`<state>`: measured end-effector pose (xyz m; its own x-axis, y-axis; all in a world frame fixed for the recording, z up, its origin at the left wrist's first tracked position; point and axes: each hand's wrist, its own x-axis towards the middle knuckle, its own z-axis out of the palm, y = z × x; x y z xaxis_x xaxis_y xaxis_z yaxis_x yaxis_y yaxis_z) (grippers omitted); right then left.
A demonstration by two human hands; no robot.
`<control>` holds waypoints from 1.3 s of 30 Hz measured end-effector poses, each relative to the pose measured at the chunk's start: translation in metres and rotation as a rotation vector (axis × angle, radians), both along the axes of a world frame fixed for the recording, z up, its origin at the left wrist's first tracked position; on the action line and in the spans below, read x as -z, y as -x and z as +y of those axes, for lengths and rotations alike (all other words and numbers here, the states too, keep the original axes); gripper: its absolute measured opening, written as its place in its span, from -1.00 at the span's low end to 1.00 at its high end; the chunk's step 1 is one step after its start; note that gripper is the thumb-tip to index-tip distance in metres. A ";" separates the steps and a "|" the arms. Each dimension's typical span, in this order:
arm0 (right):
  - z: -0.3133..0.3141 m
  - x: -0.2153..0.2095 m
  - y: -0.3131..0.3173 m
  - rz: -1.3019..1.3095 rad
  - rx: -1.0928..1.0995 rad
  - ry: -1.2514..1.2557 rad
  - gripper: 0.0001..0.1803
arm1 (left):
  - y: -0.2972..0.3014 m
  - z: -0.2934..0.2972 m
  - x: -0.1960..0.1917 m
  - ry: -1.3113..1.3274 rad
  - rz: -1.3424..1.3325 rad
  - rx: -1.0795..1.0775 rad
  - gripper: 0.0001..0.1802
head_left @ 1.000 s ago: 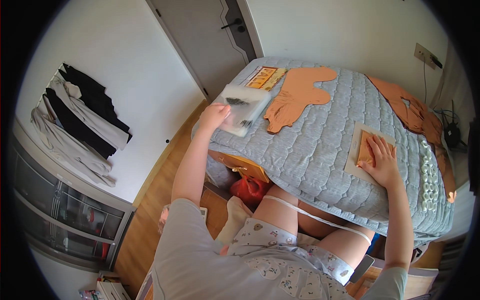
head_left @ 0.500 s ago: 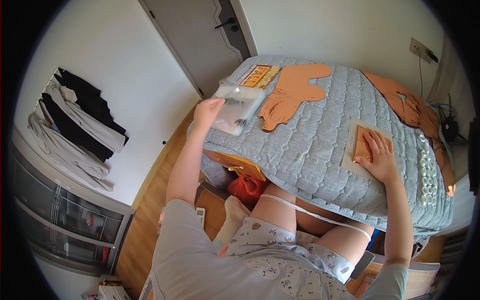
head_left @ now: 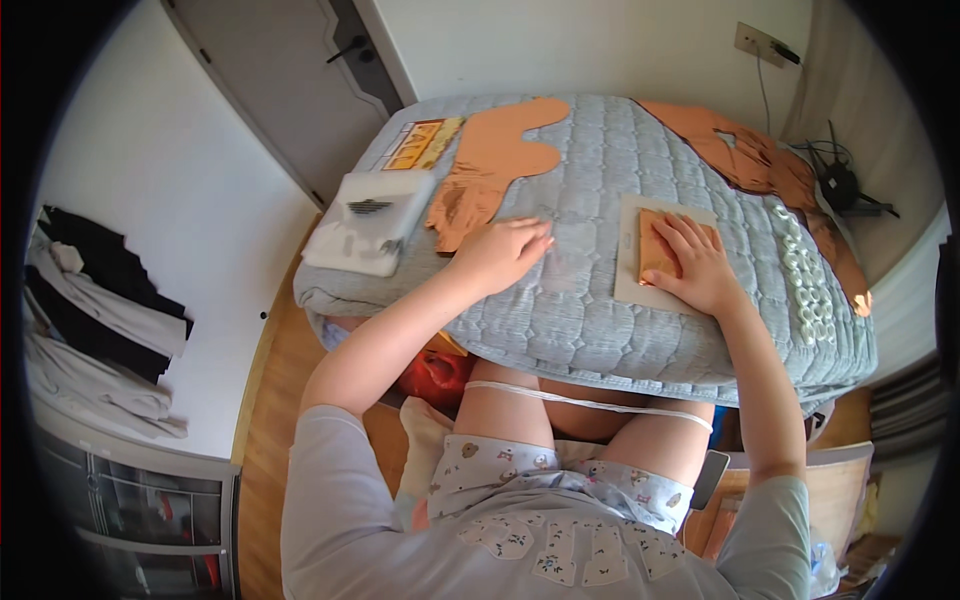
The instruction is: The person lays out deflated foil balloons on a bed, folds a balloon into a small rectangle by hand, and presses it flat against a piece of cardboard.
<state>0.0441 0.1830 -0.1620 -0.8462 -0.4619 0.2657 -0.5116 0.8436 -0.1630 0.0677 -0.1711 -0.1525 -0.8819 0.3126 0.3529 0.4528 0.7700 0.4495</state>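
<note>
My left hand (head_left: pixel 503 252) is closed, its fingertips pinching the edge of a thin clear plastic bag (head_left: pixel 575 245) over the middle of the quilted bed. My right hand (head_left: pixel 694 268) lies flat with fingers stretched out on a folded copper-coloured foil piece (head_left: pixel 652 262). That piece rests on a pale card (head_left: pixel 628 280). To the left of my left hand sits a stack of clear plastic bags (head_left: pixel 350 245) with dark print. Beyond it, a flat copper foil balloon (head_left: pixel 510 145) is spread out.
A yellow printed packet (head_left: pixel 425 145) lies at the bed's far left. Another copper foil balloon (head_left: pixel 720 150) stretches along the right side, beside rows of small clear rings (head_left: pixel 808 290). A black device with cables (head_left: pixel 840 182) stands at the far right. The grey quilted cover (head_left: pixel 560 335) reaches my thighs.
My left hand has moved right from the stack, bringing a clear bag toward the card. My right hand stays on the folded foil. The whole view has shifted right.
</note>
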 end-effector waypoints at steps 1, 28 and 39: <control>0.000 0.002 -0.002 0.022 0.006 0.017 -0.01 | 0.000 0.004 0.005 0.177 0.114 0.027 -0.49; 0.010 0.014 0.007 -0.022 0.038 0.066 0.04 | -0.009 0.054 -0.022 0.448 -0.074 0.403 -0.41; 0.010 0.021 0.010 0.165 -0.016 0.115 0.00 | -0.014 0.085 -0.015 0.372 0.124 0.420 -0.45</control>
<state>0.0339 0.1926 -0.1829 -0.7797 -0.4330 0.4523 -0.5523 0.8159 -0.1710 0.0818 -0.0858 -0.1373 -0.6144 0.7500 0.2450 0.7860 0.6089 0.1069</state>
